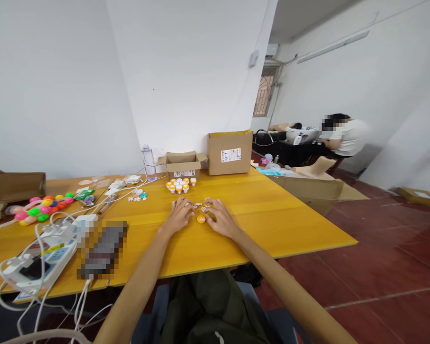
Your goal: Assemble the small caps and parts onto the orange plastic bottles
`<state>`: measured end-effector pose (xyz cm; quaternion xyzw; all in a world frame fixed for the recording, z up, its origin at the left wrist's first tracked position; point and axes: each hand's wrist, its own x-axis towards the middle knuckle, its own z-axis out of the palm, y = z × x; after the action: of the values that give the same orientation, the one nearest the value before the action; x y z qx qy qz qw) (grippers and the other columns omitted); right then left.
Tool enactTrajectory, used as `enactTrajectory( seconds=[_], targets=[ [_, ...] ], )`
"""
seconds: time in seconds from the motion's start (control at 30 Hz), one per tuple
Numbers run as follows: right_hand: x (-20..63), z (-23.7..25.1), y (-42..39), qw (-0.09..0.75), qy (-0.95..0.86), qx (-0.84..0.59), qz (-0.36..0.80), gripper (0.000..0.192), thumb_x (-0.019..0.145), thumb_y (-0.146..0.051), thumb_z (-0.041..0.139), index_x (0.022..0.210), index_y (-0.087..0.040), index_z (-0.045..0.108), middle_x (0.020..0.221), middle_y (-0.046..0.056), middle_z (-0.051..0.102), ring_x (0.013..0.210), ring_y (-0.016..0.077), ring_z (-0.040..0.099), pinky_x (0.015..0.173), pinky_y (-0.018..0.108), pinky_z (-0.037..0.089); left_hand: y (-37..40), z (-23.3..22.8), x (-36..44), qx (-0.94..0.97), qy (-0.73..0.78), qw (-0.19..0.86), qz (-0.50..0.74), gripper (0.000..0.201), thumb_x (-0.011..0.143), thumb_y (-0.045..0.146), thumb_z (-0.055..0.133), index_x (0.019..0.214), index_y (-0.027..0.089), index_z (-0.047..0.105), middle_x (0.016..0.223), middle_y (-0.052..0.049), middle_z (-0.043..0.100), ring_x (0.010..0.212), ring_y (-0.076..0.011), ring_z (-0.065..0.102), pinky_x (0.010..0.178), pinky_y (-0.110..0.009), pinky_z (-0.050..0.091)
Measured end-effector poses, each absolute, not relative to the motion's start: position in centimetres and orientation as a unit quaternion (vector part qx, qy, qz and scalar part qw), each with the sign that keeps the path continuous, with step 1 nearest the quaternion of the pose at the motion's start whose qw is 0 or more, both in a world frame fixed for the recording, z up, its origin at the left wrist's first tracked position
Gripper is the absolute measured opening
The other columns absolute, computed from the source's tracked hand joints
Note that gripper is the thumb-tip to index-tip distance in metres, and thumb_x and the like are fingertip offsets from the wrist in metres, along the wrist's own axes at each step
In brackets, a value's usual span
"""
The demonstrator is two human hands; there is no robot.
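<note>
My left hand rests palm down on the yellow table, its fingers apart beside some small white pieces. Opposite it, my right hand has its fingers spread and curved over the same pieces; I see nothing gripped in either hand. Between the two lies a small round orange piece with a pale mark on top. A pale ring-like piece is by the right fingertips. Just beyond the hands stands a cluster of small white-and-orange knob-shaped items.
Behind the cluster are an open carton, a larger cardboard box and a clear bottle. Leftward lie a phone, a power strip with cables and colourful balls. A person sits at the far right.
</note>
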<state>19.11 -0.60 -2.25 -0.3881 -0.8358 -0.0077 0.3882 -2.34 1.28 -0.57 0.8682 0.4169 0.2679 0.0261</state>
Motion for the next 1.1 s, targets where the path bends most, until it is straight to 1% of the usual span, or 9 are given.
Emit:
enactTrajectory(
  seconds=[0.13,0.27,0.4,0.53,0.7,0.87,1.1],
  targets=[
    [19.1,-2.1,-0.9,0.369,-0.844,-0.389,-0.003,0.022,0.081,-0.013,0.057,0.097,-0.023,0.067,0.126,0.011,0.061,0.12,0.0265,0.054,0.103,0.048,0.044,1.2,-0.3,-2.3,0.867,0.426,0.014,0.26,0.018,0.09,0.017,0.053,0.092,0.024,0.07,0.12,-0.007,0.063,0.125,-0.0285,0.045,0.101,-0.046,0.036],
    [18.9,-1.8,-1.3,0.353,-0.849,-0.394,-0.001,0.015,0.085,-0.023,0.06,0.098,-0.022,0.067,0.129,0.011,0.059,0.122,0.0272,0.053,0.103,0.048,0.044,1.1,0.0,-2.2,0.865,0.431,0.023,0.256,0.022,0.088,0.014,0.052,0.086,0.025,0.071,0.12,-0.006,0.064,0.126,-0.0286,0.044,0.101,-0.047,0.036],
    [18.9,-1.5,-1.6,0.34,-0.853,-0.397,-0.001,0.014,0.089,-0.03,0.06,0.099,-0.024,0.068,0.13,0.011,0.058,0.123,0.0278,0.051,0.104,0.048,0.043,1.1,0.1,-2.1,0.851,0.447,0.057,0.27,0.017,0.086,0.014,0.057,0.083,0.024,0.071,0.123,-0.006,0.063,0.127,-0.029,0.043,0.103,-0.047,0.034],
    [18.9,-1.3,-1.7,0.319,-0.86,-0.399,0.001,0.015,0.089,-0.03,0.061,0.1,-0.024,0.068,0.131,0.01,0.057,0.124,0.0279,0.05,0.103,0.048,0.044,1.2,0.1,-2.0,0.835,0.465,0.094,0.278,0.012,0.083,0.015,0.062,0.08,0.023,0.07,0.123,-0.005,0.064,0.125,-0.0287,0.043,0.105,-0.048,0.033],
    [18.8,-1.5,-1.6,0.309,-0.861,-0.403,0.001,0.014,0.089,-0.029,0.062,0.1,-0.024,0.068,0.132,0.01,0.056,0.125,0.0277,0.048,0.104,0.048,0.042,1.2,0.3,-1.9,0.82,0.472,0.131,0.296,0.012,0.083,0.016,0.063,0.078,0.024,0.071,0.122,-0.004,0.065,0.124,-0.0286,0.045,0.104,-0.049,0.034],
    [18.9,-1.6,-1.4,0.306,-0.866,-0.397,0.008,0.016,0.09,-0.033,0.062,0.102,-0.026,0.069,0.132,0.01,0.056,0.128,0.0284,0.047,0.105,0.05,0.041,1.0,0.6,-1.5,0.822,0.455,0.167,0.298,0.011,0.084,0.023,0.064,0.079,0.025,0.073,0.126,-0.005,0.064,0.128,-0.0294,0.043,0.107,-0.051,0.031],
    [19.0,-1.4,-1.5,0.305,-0.869,-0.387,0.029,0.016,0.091,-0.036,0.061,0.1,-0.025,0.069,0.132,0.01,0.056,0.127,0.0281,0.048,0.104,0.05,0.041,0.7,0.5,-1.0,0.831,0.446,0.181,0.278,0.014,0.086,0.024,0.062,0.077,0.025,0.072,0.129,-0.002,0.064,0.131,-0.0281,0.04,0.109,-0.049,0.03]
  ],
)
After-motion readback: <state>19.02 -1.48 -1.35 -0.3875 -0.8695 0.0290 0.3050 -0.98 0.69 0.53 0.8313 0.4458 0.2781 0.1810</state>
